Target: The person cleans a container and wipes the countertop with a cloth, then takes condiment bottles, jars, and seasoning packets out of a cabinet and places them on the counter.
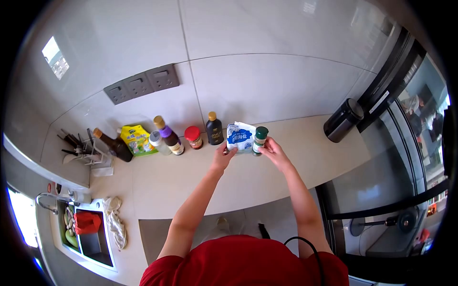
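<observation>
My left hand [223, 157] is closed on the lower left edge of a white and blue salt bag [240, 136], which stands upright near the back of the counter. My right hand [274, 152] grips a small spice jar [260, 139] with a dark green cap, close against the bag's right side. Just left of the bag stands a black bottle [214, 131] with a gold cap. Beside that bottle is a red-lidded jar [193, 137]. Whether the bag and spice jar rest on the counter or are slightly raised, I cannot tell.
Along the wall stand a purple-labelled bottle [170, 136], a clear shaker [159, 143], a yellow pouch [137, 140], a brown bottle [113, 145] and a utensil rack [98, 155]. A black canister [343, 120] stands right. The sink [98, 245] and a cloth [116, 224] lie left.
</observation>
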Available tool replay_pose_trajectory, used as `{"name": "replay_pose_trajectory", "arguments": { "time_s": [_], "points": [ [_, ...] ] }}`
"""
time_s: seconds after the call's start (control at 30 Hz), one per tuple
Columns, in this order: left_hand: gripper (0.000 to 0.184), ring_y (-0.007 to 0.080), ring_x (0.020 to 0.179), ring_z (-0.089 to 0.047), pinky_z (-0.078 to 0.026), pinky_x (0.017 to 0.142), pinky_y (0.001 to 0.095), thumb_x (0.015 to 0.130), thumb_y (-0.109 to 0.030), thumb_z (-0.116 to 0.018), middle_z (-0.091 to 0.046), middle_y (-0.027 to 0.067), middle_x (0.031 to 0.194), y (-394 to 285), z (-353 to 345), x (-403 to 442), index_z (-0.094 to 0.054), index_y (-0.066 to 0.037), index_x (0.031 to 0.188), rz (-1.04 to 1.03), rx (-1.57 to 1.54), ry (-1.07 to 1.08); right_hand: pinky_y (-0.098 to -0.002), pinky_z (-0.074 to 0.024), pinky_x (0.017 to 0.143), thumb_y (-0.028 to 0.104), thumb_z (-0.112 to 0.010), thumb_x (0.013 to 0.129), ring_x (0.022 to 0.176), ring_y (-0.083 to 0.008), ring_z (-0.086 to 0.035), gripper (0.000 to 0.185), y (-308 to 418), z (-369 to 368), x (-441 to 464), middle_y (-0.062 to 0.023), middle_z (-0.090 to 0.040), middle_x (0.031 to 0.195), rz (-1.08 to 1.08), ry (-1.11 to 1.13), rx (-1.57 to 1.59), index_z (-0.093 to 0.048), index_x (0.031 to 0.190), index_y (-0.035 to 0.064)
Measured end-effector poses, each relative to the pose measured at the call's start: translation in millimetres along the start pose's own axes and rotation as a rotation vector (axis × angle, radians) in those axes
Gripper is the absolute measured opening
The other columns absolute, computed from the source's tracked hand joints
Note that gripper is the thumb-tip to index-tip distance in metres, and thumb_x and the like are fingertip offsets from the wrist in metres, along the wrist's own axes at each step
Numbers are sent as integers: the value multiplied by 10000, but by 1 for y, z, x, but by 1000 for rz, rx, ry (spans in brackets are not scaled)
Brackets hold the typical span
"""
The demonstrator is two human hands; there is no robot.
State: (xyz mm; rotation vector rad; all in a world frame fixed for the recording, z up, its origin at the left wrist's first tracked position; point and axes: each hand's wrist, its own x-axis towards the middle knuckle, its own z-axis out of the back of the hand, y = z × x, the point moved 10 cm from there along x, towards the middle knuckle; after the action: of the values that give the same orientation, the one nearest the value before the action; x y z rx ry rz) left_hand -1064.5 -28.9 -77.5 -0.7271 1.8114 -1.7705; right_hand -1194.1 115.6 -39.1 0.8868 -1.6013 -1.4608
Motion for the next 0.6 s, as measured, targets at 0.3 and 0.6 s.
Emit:
{"name": "replay_pose_trajectory", "arguments": {
  "time_s": [0.3, 0.6],
  "points": [
    [191, 76, 705, -462, -406, 629, 238, 838, -145, -652, -561, -9, 781, 89, -26, 89, -587, -41, 983, 8, 95, -231, -300, -447, 930, 66, -615, 879, 1066, -149, -543, 416, -75, 83, 79, -67, -553, 1132, 34, 35, 66, -411, 1239, 24],
    [209, 61, 703, -445, -385, 626, 221, 871, -140, -629, -542, -33, 830, 126, -26, 111, -551, -61, 1048, 88, 136, -389, -291, -477, 855, 78, -649, 853, 953, -159, -604, 394, -106, 128, 124, -74, -603, 1079, 149, -20, -118, -462, 1190, -1]
  ]
}}
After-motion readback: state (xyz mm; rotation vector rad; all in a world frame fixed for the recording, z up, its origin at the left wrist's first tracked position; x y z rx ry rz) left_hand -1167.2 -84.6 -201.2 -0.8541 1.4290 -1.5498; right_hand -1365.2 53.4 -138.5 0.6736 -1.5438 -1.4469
